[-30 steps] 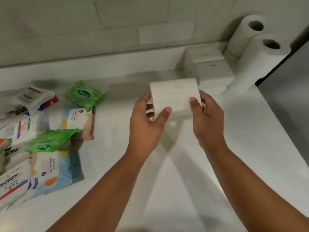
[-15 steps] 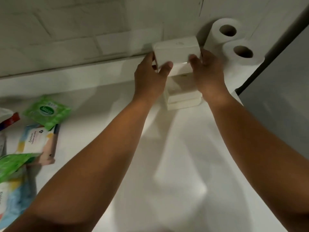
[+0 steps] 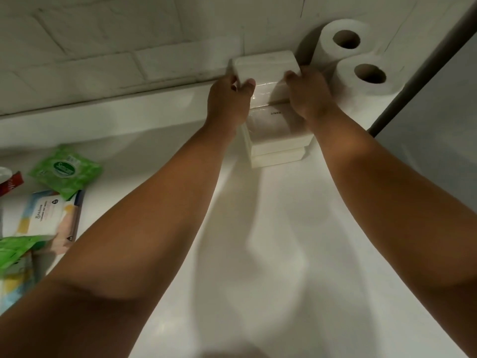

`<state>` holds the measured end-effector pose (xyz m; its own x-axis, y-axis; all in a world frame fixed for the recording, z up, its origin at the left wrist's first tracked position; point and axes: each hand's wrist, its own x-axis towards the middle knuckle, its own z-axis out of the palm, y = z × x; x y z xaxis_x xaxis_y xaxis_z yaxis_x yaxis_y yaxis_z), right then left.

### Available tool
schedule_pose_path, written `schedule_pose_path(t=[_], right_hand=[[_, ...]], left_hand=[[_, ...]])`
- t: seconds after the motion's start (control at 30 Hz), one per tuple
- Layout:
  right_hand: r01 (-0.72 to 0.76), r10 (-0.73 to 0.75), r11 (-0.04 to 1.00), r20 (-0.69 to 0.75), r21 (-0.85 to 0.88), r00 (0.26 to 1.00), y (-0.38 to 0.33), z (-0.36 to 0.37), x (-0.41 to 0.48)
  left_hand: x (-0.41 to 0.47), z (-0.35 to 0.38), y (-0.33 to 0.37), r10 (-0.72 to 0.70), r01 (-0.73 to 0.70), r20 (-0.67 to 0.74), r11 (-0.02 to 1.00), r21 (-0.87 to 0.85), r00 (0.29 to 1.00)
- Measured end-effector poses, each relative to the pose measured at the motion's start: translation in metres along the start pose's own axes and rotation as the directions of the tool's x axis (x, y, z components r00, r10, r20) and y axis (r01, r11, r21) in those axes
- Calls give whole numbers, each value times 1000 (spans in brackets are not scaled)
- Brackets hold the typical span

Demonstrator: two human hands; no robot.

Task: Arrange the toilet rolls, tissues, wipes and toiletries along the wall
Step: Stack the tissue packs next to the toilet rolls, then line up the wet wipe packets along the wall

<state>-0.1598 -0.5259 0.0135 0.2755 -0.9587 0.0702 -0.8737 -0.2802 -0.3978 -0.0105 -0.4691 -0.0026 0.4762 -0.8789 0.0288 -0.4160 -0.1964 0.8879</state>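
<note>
Both hands, left (image 3: 227, 99) and right (image 3: 308, 95), pinch white tissue pack (image 3: 265, 67) against wall (image 3: 129, 47), atop tissue stack (image 3: 277, 148); toilet rolls (image 3: 361, 76) just beside.

Bare forearms (image 3: 154, 215), both grips (image 3: 227, 99) (image 3: 309, 96) bare, nails seemingly short
</note>
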Motion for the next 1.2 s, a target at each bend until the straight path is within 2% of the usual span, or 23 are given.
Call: schedule_pose_path(t=[0.1,0.2,0.3,0.4,0.47,0.6,0.7,0.83,0.93,1.07,1.2], right_hand=[[57,-54,992,38,-109,998,-2,-2,-2],[47,-39,991,67,-124,997,-3,0,-1],[-132,121,981,87,142,989,-6,0,-1],[-159,150,949,51,272,987,-6,2,-4],[-176,197,861,5,477,980,-11,-2,-8],[-56,171,867,-190,496,967,-20,-3,-19],[79,68,887,-297,455,953,-34,-10,-38],[257,-50,862,-431,436,901,-57,-8,-76],[286,-74,836,-421,468,904,-83,-4,-109],[290,-82,784,-372,549,924,-121,4,-159],[296,-133,735,-297,610,945,-167,29,-214]], left_hand=[[1,4,0,-33,34,5,998,-51,999],[0,5,2,-59,60,25,997,-45,998],[-1,5,5,-72,72,34,997,-19,997],[-1,3,7,-86,86,40,996,-3,995],[-2,-1,9,-90,90,29,996,17,996],[-10,-15,10,-35,33,16,992,122,999],[-24,-30,17,38,-36,-9,986,163,999],[-57,-58,23,138,-133,-36,984,115,990],[-87,-89,14,182,-179,-68,983,52,981],[-131,-139,-12,225,-219,-102,974,62,969],[-181,-201,-54,207,-204,-102,978,34,973]])
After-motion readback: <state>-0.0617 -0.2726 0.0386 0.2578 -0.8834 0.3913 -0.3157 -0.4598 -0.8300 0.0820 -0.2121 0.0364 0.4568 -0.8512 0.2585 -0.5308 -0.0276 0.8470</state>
